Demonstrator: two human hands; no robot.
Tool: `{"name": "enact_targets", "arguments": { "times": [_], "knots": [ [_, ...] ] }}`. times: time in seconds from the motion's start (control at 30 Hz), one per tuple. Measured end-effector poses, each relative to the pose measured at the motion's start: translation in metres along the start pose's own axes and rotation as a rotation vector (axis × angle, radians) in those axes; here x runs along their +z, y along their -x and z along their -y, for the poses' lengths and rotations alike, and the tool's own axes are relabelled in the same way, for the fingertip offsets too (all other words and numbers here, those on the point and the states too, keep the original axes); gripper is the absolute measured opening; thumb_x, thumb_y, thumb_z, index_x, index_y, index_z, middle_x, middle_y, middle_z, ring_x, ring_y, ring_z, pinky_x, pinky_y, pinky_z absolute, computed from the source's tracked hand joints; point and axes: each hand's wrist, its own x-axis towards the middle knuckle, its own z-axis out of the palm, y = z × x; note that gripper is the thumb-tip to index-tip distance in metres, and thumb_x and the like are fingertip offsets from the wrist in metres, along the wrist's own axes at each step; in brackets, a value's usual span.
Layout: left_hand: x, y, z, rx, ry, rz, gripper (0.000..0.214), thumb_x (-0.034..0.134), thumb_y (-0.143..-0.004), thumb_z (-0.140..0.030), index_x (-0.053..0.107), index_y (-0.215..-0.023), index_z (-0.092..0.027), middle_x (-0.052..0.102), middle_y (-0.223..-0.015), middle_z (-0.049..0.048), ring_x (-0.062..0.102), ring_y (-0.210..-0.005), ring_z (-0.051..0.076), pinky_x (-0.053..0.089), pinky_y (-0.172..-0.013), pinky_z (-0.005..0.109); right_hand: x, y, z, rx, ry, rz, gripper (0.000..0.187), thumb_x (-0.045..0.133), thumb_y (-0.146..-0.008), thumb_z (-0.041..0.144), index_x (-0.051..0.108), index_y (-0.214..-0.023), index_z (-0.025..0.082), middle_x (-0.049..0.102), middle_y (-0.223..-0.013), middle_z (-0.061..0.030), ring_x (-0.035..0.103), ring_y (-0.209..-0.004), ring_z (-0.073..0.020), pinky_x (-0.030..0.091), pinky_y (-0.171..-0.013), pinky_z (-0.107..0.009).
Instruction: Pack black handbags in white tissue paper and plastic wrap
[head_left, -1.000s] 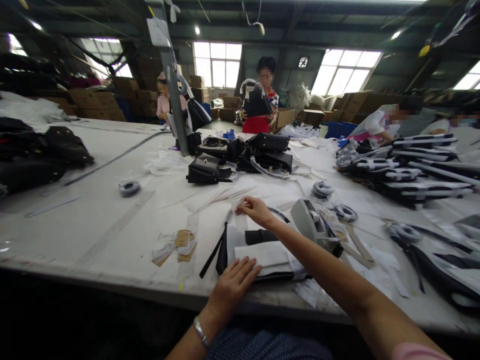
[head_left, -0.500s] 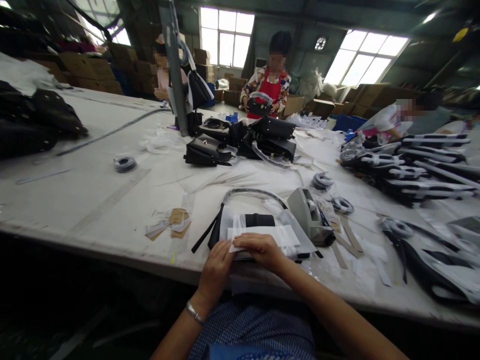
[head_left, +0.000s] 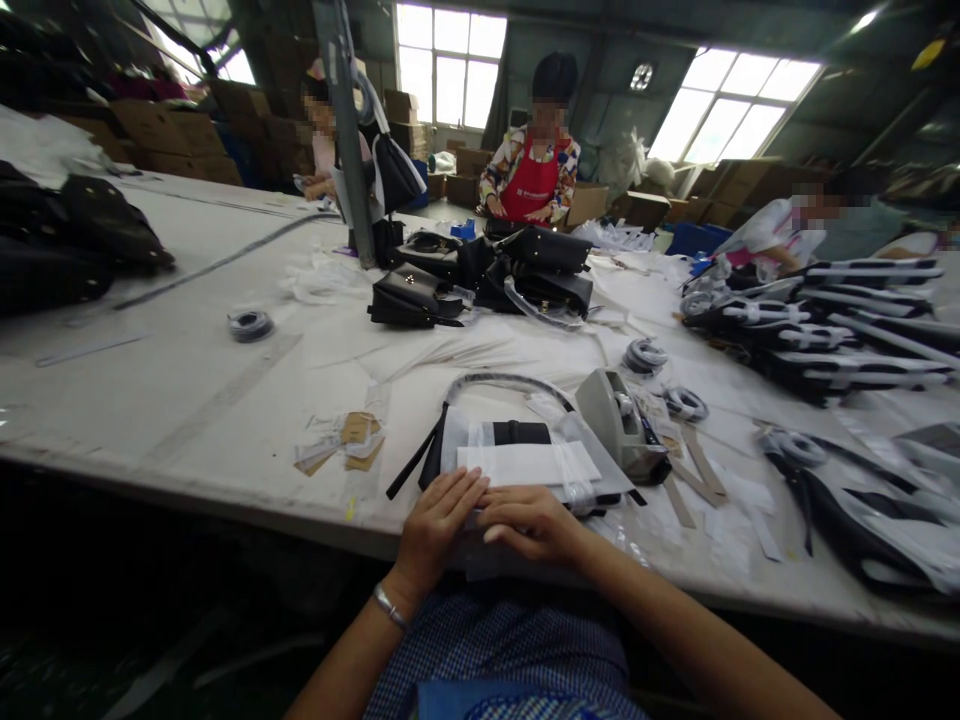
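A black handbag (head_left: 431, 470) lies on the table in front of me, partly wrapped in translucent white film (head_left: 455, 437). Its wrapped handle (head_left: 517, 380) arches towards the far side, and a white paper strip (head_left: 525, 465) lies across its front. My left hand (head_left: 442, 515) rests with fingers stretched out on the bag's near left edge. Beside it, my right hand (head_left: 532, 522) touches the near edge, fingers extended to the left and thumb apart below them. Both hands hide part of that edge.
A grey tape dispenser (head_left: 619, 430) stands right of the bag. Brown paper scraps (head_left: 361, 440) lie to the left. Tape rolls (head_left: 645, 357), a pile of black bags (head_left: 420, 295) and wrapped bags (head_left: 810, 330) are farther off. Across the table stands a person in a red apron (head_left: 529, 182).
My right hand has slid back off the paper strip to the bag's near edge, with its thumb now showing. My left fingers have flattened. The person across has let go of a black bag.
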Motion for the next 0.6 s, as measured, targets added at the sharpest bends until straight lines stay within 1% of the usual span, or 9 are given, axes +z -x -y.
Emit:
{"name": "enact_targets", "arguments": {
  "times": [0.07, 0.13, 0.17, 0.2, 0.27, 0.33, 0.4, 0.47, 0.6],
  "knots": [
    [0.0, 0.0, 0.0, 0.023, -0.031, 0.002, 0.049, 0.048, -0.098, -0.015, 0.042, -0.146, -0.023, 0.056, -0.142, 0.0028, 0.048, -0.136, 0.023, 0.048, -0.112, 0.044, -0.015, -0.01, -0.005, 0.128, 0.081, -0.067, 0.025, 0.051, -0.103, 0.035, 0.072, -0.099, 0.022, 0.075, -0.096, -0.0056, 0.07, -0.093, -0.0194, 0.055, -0.089, -0.029],
    [0.0, 0.0, -0.001, 0.032, -0.055, -0.003, 0.048, 0.044, -0.099, -0.012, 0.042, -0.146, -0.023, 0.056, -0.143, 0.0031, 0.047, -0.136, 0.023, 0.049, -0.111, 0.045, -0.03, -0.023, -0.02, 0.282, 0.287, -0.121, 0.022, 0.052, -0.102, 0.03, 0.071, -0.108, 0.021, 0.073, -0.107, -0.0074, 0.067, -0.103, -0.0218, 0.051, -0.095, -0.033],
    [0.0, 0.001, -0.001, 0.035, -0.063, -0.009, 0.048, 0.042, -0.099, -0.011, 0.042, -0.146, -0.022, 0.056, -0.142, 0.0032, 0.047, -0.136, 0.023, 0.049, -0.11, 0.044, -0.035, -0.031, -0.03, 0.367, 0.406, -0.087, 0.022, 0.053, -0.101, 0.028, 0.068, -0.115, 0.019, 0.07, -0.116, -0.0098, 0.063, -0.112, -0.0242, 0.046, -0.102, -0.036],
    [0.0, 0.001, -0.001, 0.037, -0.067, -0.017, 0.048, 0.04, -0.099, -0.011, 0.043, -0.146, -0.022, 0.057, -0.142, 0.0032, 0.048, -0.135, 0.022, 0.05, -0.11, 0.044, -0.039, -0.038, -0.041, 0.446, 0.503, -0.016, 0.025, 0.055, -0.1, 0.026, 0.066, -0.12, 0.017, 0.067, -0.124, -0.0122, 0.058, -0.119, -0.0267, 0.041, -0.107, -0.04],
    [0.002, 0.001, -0.001, 0.038, -0.072, -0.031, 0.047, 0.039, -0.1, -0.011, 0.043, -0.145, -0.022, 0.057, -0.141, 0.0029, 0.049, -0.134, 0.021, 0.05, -0.11, 0.043, -0.041, -0.052, -0.061, 0.542, 0.601, 0.163, 0.025, 0.057, -0.099, 0.025, 0.067, -0.12, 0.015, 0.065, -0.128, -0.0147, 0.057, -0.122, -0.0297, 0.034, -0.112, -0.045],
    [0.004, 0.001, 0.0, 0.043, -0.074, -0.041, 0.047, 0.039, -0.1, -0.011, 0.044, -0.145, -0.022, 0.058, -0.141, 0.0025, 0.05, -0.134, 0.021, 0.05, -0.11, 0.043, -0.037, -0.064, -0.075, 0.557, 0.593, 0.278, 0.02, 0.056, -0.099, 0.024, 0.071, -0.109, 0.016, 0.07, -0.118, -0.0131, 0.063, -0.113, -0.029, 0.032, -0.112, -0.047],
    [0.006, 0.002, 0.001, 0.05, -0.079, -0.048, 0.046, 0.04, -0.099, -0.011, 0.044, -0.145, -0.022, 0.058, -0.14, 0.0025, 0.05, -0.134, 0.021, 0.049, -0.11, 0.043, -0.03, -0.074, -0.08, 0.537, 0.568, 0.33, 0.018, 0.056, -0.099, 0.023, 0.073, -0.101, 0.018, 0.073, -0.11, -0.0104, 0.065, -0.107, -0.0267, 0.028, -0.114, -0.047],
    [0.008, 0.004, 0.001, 0.055, -0.085, -0.058, 0.047, 0.041, -0.099, -0.009, 0.044, -0.144, -0.021, 0.058, -0.14, 0.0028, 0.05, -0.134, 0.021, 0.049, -0.11, 0.043, -0.022, -0.083, -0.08, 0.529, 0.557, 0.364, 0.02, 0.054, -0.1, 0.022, 0.074, -0.098, 0.02, 0.074, -0.106, -0.009, 0.066, -0.107, -0.0252, 0.025, -0.115, -0.046],
    [0.011, 0.005, 0.001, 0.056, -0.088, -0.07, 0.049, 0.043, -0.098, -0.007, 0.044, -0.145, -0.021, 0.059, -0.139, 0.0044, 0.05, -0.134, 0.022, 0.049, -0.11, 0.043, -0.012, -0.094, -0.076, 0.522, 0.543, 0.402, 0.023, 0.052, -0.101, 0.022, 0.074, -0.097, 0.02, 0.075, -0.103, -0.0079, 0.067, -0.104, -0.0231, 0.024, -0.115, -0.042]
  ]
}}
